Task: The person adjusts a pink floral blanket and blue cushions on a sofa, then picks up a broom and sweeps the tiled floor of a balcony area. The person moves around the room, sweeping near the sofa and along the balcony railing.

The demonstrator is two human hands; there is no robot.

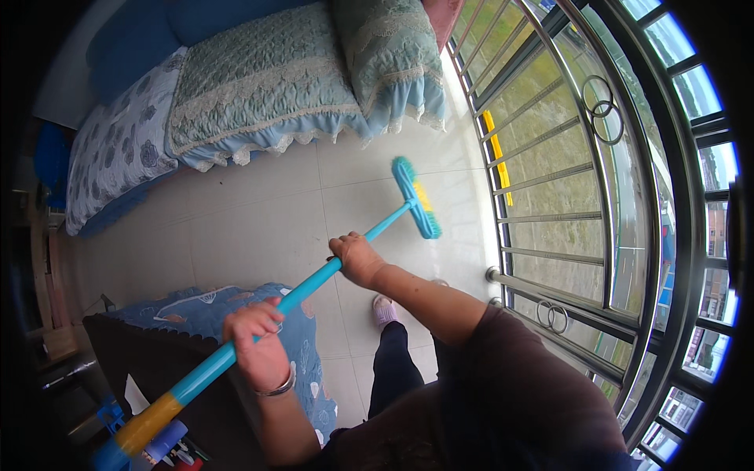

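Head cam: I've 2 hands on 1 push broom, brush head over tiles just L of the railing. R hand grips the handle nearer the railing; L hand, w/ 1 bangle, grips farther off. 1 sofa, also L of railing.

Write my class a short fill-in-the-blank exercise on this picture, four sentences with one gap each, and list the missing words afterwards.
1. The hand nearer the broom head is the person's ____ one.
2. The arm wearing a silver bracelet is the person's ____ one.
3. Between two green ends, the bristles are ____.
4. Of the picture's top and bottom edges, the quilted green cover lies nearer the ____.

Missing words: right; left; yellow; top.
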